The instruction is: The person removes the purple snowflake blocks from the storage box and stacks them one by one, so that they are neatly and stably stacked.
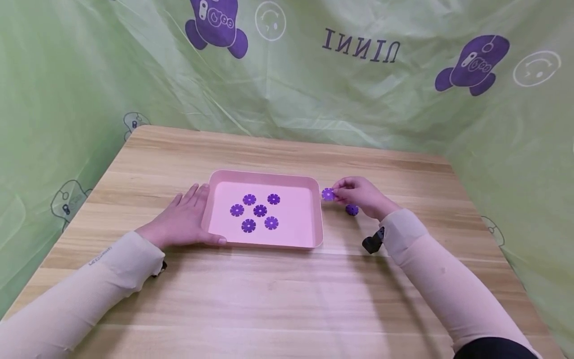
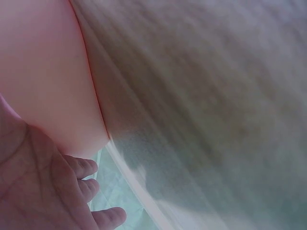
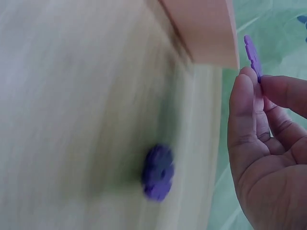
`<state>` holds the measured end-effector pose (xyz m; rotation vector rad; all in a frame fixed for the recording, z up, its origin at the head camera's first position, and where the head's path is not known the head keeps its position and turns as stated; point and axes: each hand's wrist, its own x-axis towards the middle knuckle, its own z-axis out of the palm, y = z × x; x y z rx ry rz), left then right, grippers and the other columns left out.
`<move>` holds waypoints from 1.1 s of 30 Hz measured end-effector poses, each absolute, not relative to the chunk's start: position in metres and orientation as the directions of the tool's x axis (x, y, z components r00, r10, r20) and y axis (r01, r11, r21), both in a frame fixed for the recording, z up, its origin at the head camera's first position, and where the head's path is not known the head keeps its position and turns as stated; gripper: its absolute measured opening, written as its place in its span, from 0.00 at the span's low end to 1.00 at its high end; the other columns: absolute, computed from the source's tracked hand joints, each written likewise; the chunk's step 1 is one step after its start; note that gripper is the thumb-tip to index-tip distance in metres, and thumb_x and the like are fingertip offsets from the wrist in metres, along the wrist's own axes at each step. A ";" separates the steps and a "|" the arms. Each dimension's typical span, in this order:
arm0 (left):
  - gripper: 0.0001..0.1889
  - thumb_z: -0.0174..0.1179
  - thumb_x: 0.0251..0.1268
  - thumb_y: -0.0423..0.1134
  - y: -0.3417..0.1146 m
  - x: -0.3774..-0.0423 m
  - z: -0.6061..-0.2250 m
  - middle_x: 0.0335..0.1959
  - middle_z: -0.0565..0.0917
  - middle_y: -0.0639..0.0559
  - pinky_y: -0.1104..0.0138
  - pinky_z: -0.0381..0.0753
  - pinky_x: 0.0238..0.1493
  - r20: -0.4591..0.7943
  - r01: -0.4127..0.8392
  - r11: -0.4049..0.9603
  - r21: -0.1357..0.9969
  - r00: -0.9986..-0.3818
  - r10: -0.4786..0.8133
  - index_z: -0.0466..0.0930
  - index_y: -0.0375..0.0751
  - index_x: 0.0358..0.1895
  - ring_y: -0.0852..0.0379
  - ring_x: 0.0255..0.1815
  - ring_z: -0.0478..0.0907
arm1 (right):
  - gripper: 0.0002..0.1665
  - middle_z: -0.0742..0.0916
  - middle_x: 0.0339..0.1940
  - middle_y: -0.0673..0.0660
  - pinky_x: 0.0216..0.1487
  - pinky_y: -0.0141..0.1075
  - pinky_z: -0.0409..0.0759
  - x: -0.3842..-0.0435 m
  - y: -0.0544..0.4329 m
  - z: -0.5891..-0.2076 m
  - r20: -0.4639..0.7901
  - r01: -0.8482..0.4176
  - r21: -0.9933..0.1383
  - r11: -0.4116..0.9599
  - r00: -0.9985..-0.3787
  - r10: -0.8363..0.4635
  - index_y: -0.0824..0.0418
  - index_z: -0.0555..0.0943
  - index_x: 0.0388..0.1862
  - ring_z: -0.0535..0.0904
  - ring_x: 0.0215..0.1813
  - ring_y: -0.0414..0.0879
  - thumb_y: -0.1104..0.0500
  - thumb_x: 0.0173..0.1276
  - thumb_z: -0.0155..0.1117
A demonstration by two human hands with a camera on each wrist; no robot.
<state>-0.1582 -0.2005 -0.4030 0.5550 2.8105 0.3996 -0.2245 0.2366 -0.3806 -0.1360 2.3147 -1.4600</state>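
Note:
Between thumb and fingertips my right hand pinches a purple notched disc, just outside the right wall of a pink tray. The right wrist view shows this disc edge-on, raised off the table near the tray's corner. Another purple disc lies on the wood beneath the right hand. My left hand rests against the tray's left side, fingers extended along the wall and thumb at the front rim. Inside the tray several like discs lie flat and apart, one of them a middle disc.
The tray stands on a wooden table. Behind and at both sides hangs a green curtain with purple printed figures. A black device is strapped under the right wrist.

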 end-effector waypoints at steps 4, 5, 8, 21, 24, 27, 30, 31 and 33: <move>0.80 0.62 0.43 0.85 -0.200 -0.159 -0.402 0.82 0.41 0.27 0.34 0.38 0.77 -0.191 0.330 0.892 0.310 -0.897 0.398 0.36 0.21 0.80 0.29 0.82 0.35 | 0.15 0.83 0.43 0.59 0.49 0.33 0.85 -0.224 0.249 -0.384 -0.303 0.157 -0.877 0.455 -0.915 -0.268 0.80 0.74 0.58 0.81 0.43 0.43 0.70 0.79 0.54; 0.80 0.62 0.43 0.85 -0.200 -0.159 -0.402 0.82 0.41 0.27 0.34 0.38 0.77 -0.191 0.330 0.892 0.310 -0.897 0.398 0.36 0.21 0.80 0.29 0.82 0.35 | 0.15 0.83 0.42 0.59 0.49 0.32 0.85 -0.224 0.252 -0.385 -0.311 0.168 -0.875 0.454 -0.915 -0.259 0.80 0.74 0.58 0.81 0.42 0.43 0.70 0.79 0.54; 0.80 0.63 0.43 0.84 -0.200 -0.159 -0.402 0.82 0.41 0.27 0.34 0.37 0.77 -0.193 0.328 0.890 0.316 -0.897 0.399 0.36 0.21 0.80 0.30 0.82 0.35 | 0.15 0.84 0.42 0.58 0.47 0.31 0.85 -0.223 0.262 -0.388 -0.322 0.187 -0.872 0.453 -0.916 -0.241 0.80 0.74 0.58 0.81 0.40 0.41 0.70 0.79 0.54; 0.79 0.64 0.43 0.84 -0.200 -0.159 -0.402 0.82 0.43 0.27 0.34 0.38 0.77 -0.183 0.333 0.888 0.317 -0.897 0.402 0.37 0.22 0.80 0.30 0.82 0.35 | 0.17 0.84 0.40 0.55 0.47 0.29 0.85 -0.218 0.295 -0.396 -0.354 0.237 -0.862 0.448 -0.914 -0.197 0.81 0.71 0.60 0.82 0.39 0.37 0.71 0.79 0.53; 0.79 0.64 0.43 0.83 -0.200 -0.159 -0.403 0.82 0.43 0.27 0.34 0.38 0.77 -0.181 0.331 0.888 0.319 -0.898 0.400 0.37 0.22 0.80 0.30 0.82 0.35 | 0.17 0.84 0.40 0.55 0.48 0.29 0.85 -0.216 0.299 -0.397 -0.370 0.257 -0.860 0.442 -0.909 -0.193 0.81 0.71 0.61 0.82 0.39 0.38 0.70 0.79 0.53; 0.79 0.64 0.43 0.84 -0.200 -0.159 -0.403 0.82 0.43 0.27 0.33 0.38 0.77 -0.181 0.330 0.887 0.323 -0.898 0.400 0.37 0.22 0.81 0.30 0.82 0.35 | 0.17 0.84 0.41 0.55 0.47 0.30 0.85 -0.213 0.302 -0.398 -0.374 0.257 -0.856 0.448 -0.906 -0.197 0.81 0.71 0.61 0.82 0.39 0.38 0.70 0.79 0.54; 0.79 0.64 0.43 0.84 -0.200 -0.159 -0.403 0.83 0.43 0.28 0.33 0.38 0.76 -0.184 0.328 0.887 0.324 -0.898 0.399 0.37 0.23 0.81 0.30 0.83 0.35 | 0.17 0.85 0.41 0.56 0.46 0.29 0.85 -0.211 0.304 -0.399 -0.381 0.259 -0.849 0.461 -0.904 -0.194 0.82 0.71 0.60 0.82 0.39 0.38 0.70 0.80 0.53; 0.79 0.64 0.43 0.84 -0.200 -0.159 -0.403 0.83 0.43 0.28 0.33 0.38 0.76 -0.186 0.327 0.888 0.324 -0.898 0.399 0.37 0.23 0.81 0.30 0.83 0.35 | 0.17 0.85 0.41 0.56 0.46 0.29 0.85 -0.210 0.305 -0.399 -0.382 0.258 -0.848 0.462 -0.903 -0.197 0.82 0.71 0.60 0.82 0.39 0.38 0.70 0.80 0.53; 0.79 0.64 0.43 0.84 -0.200 -0.159 -0.403 0.83 0.43 0.28 0.33 0.38 0.76 -0.188 0.324 0.889 0.325 -0.899 0.396 0.37 0.23 0.81 0.30 0.83 0.35 | 0.17 0.85 0.40 0.55 0.45 0.29 0.85 -0.210 0.305 -0.400 -0.388 0.264 -0.846 0.462 -0.901 -0.196 0.82 0.71 0.60 0.82 0.39 0.38 0.70 0.80 0.52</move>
